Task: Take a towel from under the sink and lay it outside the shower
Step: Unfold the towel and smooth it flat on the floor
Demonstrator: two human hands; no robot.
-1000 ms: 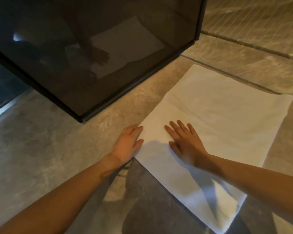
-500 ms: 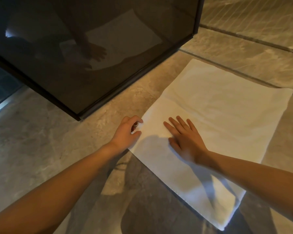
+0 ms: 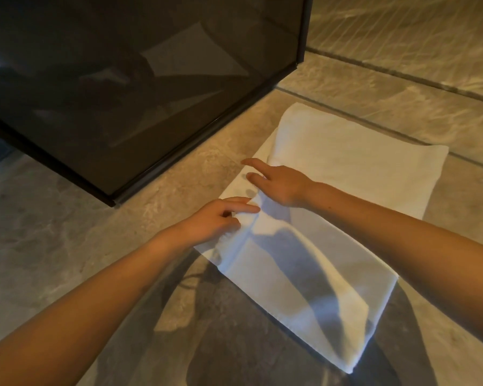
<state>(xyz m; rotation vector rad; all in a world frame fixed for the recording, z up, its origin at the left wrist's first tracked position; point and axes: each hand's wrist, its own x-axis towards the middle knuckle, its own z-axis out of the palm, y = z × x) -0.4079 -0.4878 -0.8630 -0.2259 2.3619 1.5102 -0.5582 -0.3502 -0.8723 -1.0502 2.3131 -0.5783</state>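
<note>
Head view: your left hand (image 3: 215,218) pinches the left edge of the white towel (image 3: 343,174), fingers curled closed on a raised fold of cloth, index finger stretched along it. Your right hand (image 3: 282,183) lies palm down on the towel just beyond the left one, fingers spread and loosely extended toward the same edge, gripping nothing.

The towel lies spread on the stone tile floor (image 3: 53,240), its left edge running alongside the shower's dark glass panel (image 3: 123,93) but apart from it, with a strip of bare tile between. The towel's far left corner sits near the corner post of the panel's black frame (image 3: 304,32); its near right corner points toward the bottom of the view. A ridge of bunched cloth runs from your left hand down toward that near corner (the rest lies mostly flat).

Shadows of both forearms fall across the near half of the towel and the tile before it. A grout line (image 3: 402,76) crosses the floor beyond the far edge.
</note>
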